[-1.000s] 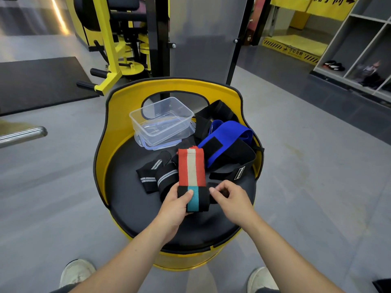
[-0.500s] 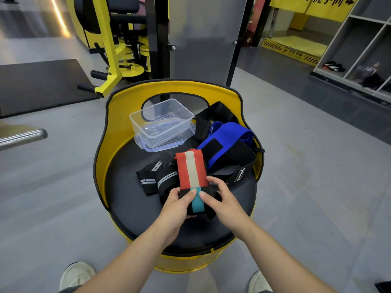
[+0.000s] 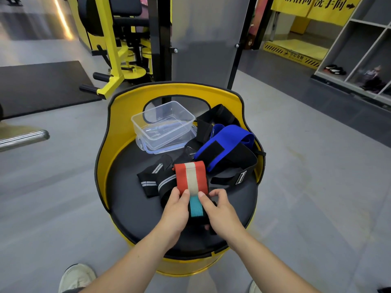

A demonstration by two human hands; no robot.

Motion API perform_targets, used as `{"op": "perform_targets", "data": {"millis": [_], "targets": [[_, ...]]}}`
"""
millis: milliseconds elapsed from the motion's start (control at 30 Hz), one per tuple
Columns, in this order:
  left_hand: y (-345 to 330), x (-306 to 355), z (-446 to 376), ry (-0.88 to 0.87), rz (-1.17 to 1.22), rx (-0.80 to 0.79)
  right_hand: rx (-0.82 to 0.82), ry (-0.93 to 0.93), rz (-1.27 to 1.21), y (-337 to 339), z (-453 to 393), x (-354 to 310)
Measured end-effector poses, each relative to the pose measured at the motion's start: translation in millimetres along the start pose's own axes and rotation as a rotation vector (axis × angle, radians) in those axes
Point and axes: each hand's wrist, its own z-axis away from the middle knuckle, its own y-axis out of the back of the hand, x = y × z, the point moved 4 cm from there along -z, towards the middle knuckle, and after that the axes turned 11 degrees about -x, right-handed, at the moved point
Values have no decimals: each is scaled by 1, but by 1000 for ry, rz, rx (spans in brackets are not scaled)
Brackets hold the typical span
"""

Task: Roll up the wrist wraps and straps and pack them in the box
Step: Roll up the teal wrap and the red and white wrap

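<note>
Your left hand and right hand each pinched the near end of the striped wrap, its length running away toward the box.

Head cam, looks down-fwd, close.

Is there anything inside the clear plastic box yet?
No, the clear plastic box holds no wraps; its bare bottom shows through.
</note>
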Motion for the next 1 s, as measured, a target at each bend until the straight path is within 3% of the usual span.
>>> {"op": "perform_targets", "data": {"millis": [133, 267, 433, 567, 800, 1000], "targets": [[4, 11, -1, -26, -15, 24, -97, 186, 22, -2, 4, -1], [0, 23, 5, -92, 54, -26, -13, 279, -10, 1, 3, -4], [-5, 26, 10, -182, -2, -112, 22, 39, -234, 2, 0, -13], [-6, 28, 11, -218, -145, -89, -43, -73, -203, 2, -4, -14], [-2, 66, 9, -229, -35, -52, -122, 286, -122, 10, 4, -47], [0, 91, 15, -241, 69, -92, -37, 406, -80, 11, 9, -73]]}}
